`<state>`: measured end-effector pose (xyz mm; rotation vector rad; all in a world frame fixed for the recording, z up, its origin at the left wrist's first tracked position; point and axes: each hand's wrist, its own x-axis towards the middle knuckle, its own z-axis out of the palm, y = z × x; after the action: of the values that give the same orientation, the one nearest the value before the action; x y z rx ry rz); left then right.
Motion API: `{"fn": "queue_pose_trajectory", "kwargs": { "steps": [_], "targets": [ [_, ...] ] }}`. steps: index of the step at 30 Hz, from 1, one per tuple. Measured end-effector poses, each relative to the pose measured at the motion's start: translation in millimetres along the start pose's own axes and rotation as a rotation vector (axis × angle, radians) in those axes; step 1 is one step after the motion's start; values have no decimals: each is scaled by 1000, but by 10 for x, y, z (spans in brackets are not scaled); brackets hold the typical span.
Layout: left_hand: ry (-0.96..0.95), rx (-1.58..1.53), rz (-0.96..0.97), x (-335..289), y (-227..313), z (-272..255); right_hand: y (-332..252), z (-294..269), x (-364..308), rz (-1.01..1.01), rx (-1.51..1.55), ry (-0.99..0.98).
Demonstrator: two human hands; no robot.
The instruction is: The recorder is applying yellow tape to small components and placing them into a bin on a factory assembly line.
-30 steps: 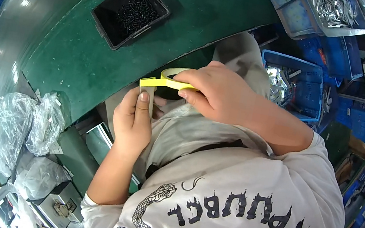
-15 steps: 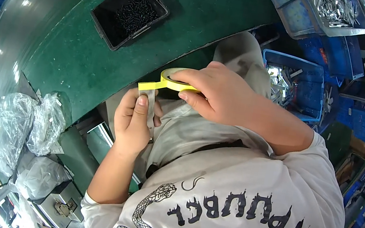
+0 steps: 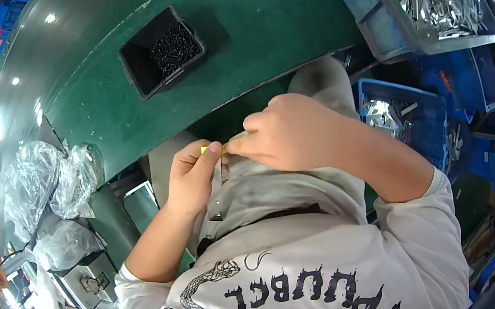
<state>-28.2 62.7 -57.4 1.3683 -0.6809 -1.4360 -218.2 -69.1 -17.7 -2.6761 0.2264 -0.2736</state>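
Observation:
Above my lap, my left hand (image 3: 192, 174) is closed on a flat silvery metal strip (image 3: 218, 201), which points down toward my body. A short bit of yellow tape (image 3: 204, 149) shows beside the left thumb, at the strip's upper end. My right hand (image 3: 291, 134) is closed too, its fingertips pinching the yellow tape right beside the left thumb. The tape roll itself is hidden, seemingly behind the right hand.
A black bin (image 3: 162, 53) of small dark parts sits on the green table (image 3: 265, 18). Blue crates (image 3: 428, 123) with metal pieces stand at right, below a grey tray (image 3: 441, 13) of shiny strips. Clear plastic bags (image 3: 32, 189) lie at left.
My right hand has come down and closer to the left, and the tape roll has gone out of sight. My left thumb now presses at the strip's taped end. The whole view has shifted slightly.

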Motion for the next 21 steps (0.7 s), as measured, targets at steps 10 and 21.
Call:
{"fn": "queue_pose_trajectory", "kwargs": {
  "steps": [10,21],
  "targets": [
    [163,99,64,601,912,279,548,-890,639,140,244,-121],
    [150,178,-198,1355,1447,-11,1134,-987,1339,176,113,-258]
  ]
}}
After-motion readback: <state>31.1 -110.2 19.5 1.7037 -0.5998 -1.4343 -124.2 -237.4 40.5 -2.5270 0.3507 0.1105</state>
